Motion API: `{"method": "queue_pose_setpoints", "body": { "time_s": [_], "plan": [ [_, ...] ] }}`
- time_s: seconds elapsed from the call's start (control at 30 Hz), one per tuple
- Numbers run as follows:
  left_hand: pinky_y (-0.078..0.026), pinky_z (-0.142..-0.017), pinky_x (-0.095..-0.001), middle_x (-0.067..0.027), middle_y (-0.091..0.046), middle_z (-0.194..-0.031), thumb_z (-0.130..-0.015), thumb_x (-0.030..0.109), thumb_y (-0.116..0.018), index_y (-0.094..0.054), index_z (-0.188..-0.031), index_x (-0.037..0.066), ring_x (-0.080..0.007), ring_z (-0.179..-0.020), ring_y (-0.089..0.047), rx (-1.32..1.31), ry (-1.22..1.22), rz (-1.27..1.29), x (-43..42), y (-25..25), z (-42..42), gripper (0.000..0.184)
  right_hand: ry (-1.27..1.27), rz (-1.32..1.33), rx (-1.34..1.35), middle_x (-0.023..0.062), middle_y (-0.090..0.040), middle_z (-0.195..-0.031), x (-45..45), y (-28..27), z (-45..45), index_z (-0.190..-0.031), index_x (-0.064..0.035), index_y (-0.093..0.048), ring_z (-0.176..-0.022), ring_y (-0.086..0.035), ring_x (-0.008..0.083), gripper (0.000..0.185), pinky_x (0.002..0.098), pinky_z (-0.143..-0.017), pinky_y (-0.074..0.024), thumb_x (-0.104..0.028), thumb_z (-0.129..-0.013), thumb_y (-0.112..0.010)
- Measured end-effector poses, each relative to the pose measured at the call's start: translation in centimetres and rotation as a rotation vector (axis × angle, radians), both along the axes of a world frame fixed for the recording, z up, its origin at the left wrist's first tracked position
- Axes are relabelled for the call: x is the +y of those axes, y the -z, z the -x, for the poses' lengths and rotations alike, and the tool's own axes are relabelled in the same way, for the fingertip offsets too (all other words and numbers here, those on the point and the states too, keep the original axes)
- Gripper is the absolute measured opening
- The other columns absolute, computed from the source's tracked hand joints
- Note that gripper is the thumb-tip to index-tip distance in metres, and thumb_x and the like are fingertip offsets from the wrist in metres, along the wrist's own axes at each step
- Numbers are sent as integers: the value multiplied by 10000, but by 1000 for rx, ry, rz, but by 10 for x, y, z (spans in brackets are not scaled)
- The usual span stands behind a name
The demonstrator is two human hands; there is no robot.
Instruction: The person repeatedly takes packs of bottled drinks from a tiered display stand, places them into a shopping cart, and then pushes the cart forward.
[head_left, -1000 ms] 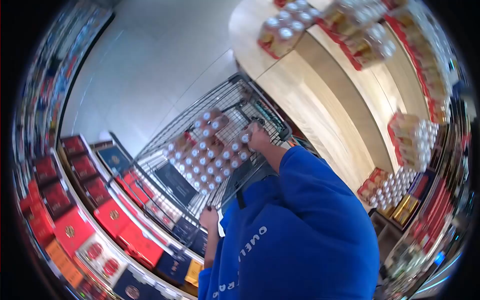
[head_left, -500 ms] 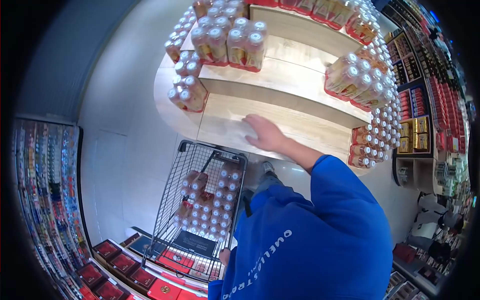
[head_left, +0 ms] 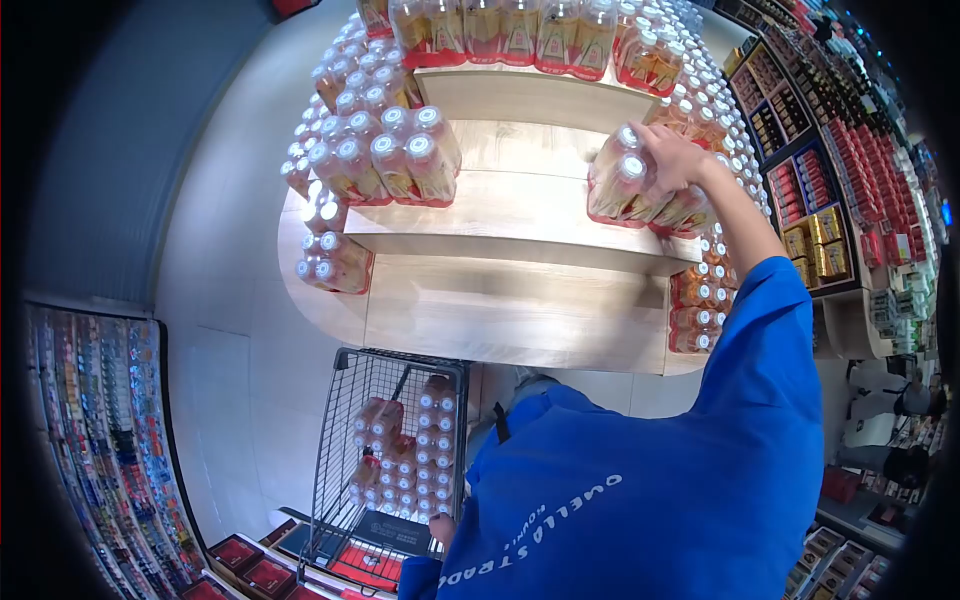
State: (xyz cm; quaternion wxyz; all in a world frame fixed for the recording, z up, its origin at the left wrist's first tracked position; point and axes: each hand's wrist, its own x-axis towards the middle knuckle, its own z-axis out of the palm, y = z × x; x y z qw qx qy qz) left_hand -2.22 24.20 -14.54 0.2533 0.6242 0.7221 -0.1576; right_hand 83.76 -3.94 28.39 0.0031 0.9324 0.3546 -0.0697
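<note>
Right hand curled over the caps of a bottle pack on a stepped wooden display.
The right hand (head_left: pixel 678 160) touches the bottle pack (head_left: pixel 613 180) from above; its fingertips are hidden, so whether the grip is closed cannot be told. The pack stands upright at the right of the display's middle step (head_left: pixel 510 205); further shrink-wrapped packs (head_left: pixel 420 165) stand at that step's left. Below, the left hand (head_left: pixel 441 527), partly hidden, lies at the side of a wire cart (head_left: pixel 345 356) containing bottles (head_left: pixel 430 440) and a dark box (head_left: pixel 395 530); its grip is indistinct.
</note>
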Motion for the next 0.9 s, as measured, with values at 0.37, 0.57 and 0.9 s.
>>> {"method": "queue_pose_setpoints", "body": {
  "time_s": [0.37,0.57,0.9],
  "plan": [
    [-522,-911,-528,-327,-718,-1024,-884,261,-598,-724,-1036,-91,-479,-1015,-688,-115,-31,-45,0,-28,-101,403,-23,-5,98,286,-604,-1320,21,-2,-13,-1533,-37,-307,-1219,-595,462,1288,475,-1050,-492,-266,-445,-958],
    [-522,-921,-531,-313,-729,-1026,-888,265,-594,-734,-1069,-84,-470,-1005,-698,-110,-32,-60,1,-23,-96,417,-27,-22,71,261,-640,-1231,21,-1,-5,-1506,-42,-343,-1170,-610,457,1209,484,-1005,-496,-207,-456,-918],
    [-535,-802,-463,-234,-742,-929,-956,326,-625,-733,-1006,-31,-373,-879,-716,-470,-1,-290,3,-42,-125,377,-458,-52,-123,187,-662,-1093,73,-62,139,-1418,-55,-449,-1059,-644,386,987,482,-919,-496,-266,-561,-891]
  ]
}}
